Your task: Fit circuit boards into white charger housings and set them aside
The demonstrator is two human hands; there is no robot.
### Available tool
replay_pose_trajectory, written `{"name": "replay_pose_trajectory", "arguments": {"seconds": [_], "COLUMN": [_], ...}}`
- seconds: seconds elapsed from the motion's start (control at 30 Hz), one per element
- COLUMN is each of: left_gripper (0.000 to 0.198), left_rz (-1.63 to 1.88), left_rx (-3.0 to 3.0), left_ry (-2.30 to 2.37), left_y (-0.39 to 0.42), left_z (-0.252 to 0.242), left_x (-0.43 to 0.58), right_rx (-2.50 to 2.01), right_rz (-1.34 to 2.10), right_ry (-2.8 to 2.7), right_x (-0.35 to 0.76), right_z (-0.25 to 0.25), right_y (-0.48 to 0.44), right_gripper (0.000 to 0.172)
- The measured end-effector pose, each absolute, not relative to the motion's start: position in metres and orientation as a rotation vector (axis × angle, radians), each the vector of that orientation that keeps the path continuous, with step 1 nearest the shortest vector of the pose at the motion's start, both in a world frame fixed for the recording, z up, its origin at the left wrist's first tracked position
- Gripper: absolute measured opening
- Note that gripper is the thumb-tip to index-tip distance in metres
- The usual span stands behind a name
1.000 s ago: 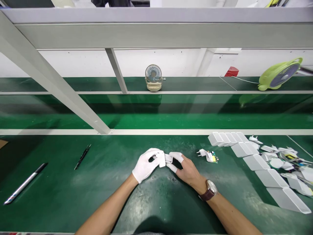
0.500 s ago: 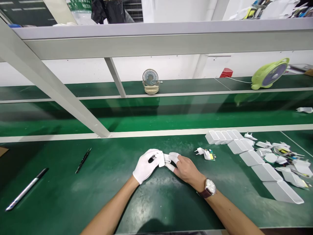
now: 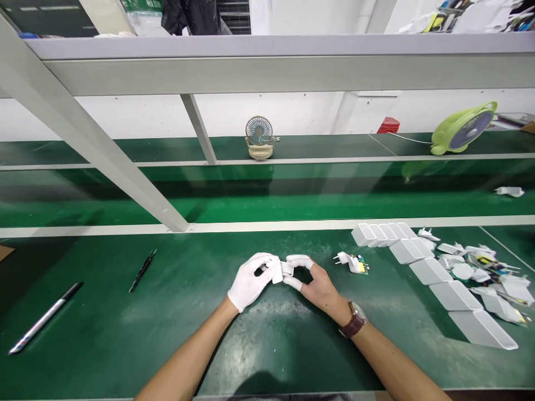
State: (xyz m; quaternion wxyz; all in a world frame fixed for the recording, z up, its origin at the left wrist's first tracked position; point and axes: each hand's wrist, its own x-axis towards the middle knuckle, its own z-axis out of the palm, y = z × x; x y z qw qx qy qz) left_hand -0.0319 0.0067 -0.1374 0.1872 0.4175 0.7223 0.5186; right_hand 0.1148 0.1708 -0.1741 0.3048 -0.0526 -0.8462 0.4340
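At the middle of the bench [image 3: 104, 334], the fingers of the gloved left hand [image 3: 249, 284] clamp a white plastic piece [image 3: 286, 269], and the white-tipped thumb and forefinger of the right hand [image 3: 320, 287] pinch its three o'clock end. Farther out at three lies a circuit board with a plug [image 3: 356, 264], then a line of white casings [image 3: 455, 294] barring the way to a heap of plug assemblies [image 3: 497, 306]; a black pen [image 3: 142, 271] rests at nine. Beyond, a slanted post [image 3: 112, 161] crosses at ten, with a beige fan [image 3: 259, 151] near twelve and a green fan [image 3: 449, 131] at two.
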Motion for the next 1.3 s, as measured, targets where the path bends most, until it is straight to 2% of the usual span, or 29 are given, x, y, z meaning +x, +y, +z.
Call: {"name": "replay_pose_trajectory", "arguments": {"seconds": [0.13,0.37,0.47,0.6,0.77,0.9,1.1,1.3], "left_gripper": [0.023,0.022,0.022,0.023,0.023,0.024,0.022,0.022], "left_rz": [1.459,1.456,1.452,1.453,1.443,1.451,1.459,1.447], "left_rx": [1.176,1.148,1.15,1.152,1.159,1.173,1.149,1.132], "left_ry": [2.03,2.021,2.027,2.028,2.032,2.022,2.004,2.003], "left_y": [0.007,0.008,0.008,0.008,0.008,0.008,0.007,0.007], "left_z": [-0.137,-0.136,-0.136,-0.138,-0.138,-0.137,-0.139,-0.139], "left_x": [-0.032,-0.032,-0.033,-0.033,-0.034,-0.034,-0.034,-0.033], "right_rx": [-0.128,0.023,0.108,0.107,-0.001,-0.094,-0.038,0.061], "right_rz": [1.147,0.71,0.638,0.761,1.186,1.277,1.009,0.779], "right_ry": [-2.255,-2.35,-2.375,-2.369,-2.25,-2.246,-2.395,-2.314], "right_x": [0.116,0.118,0.118,0.115,0.113,0.115,0.119,0.119], "right_z": [-0.172,-0.167,-0.164,-0.166,-0.171,-0.171,-0.167,-0.165], "right_y": [0.171,0.177,0.18,0.18,0.174,0.172,0.173,0.175], "right_gripper": [0.033,0.028,0.029,0.028,0.013,0.025,0.032,0.022]}}
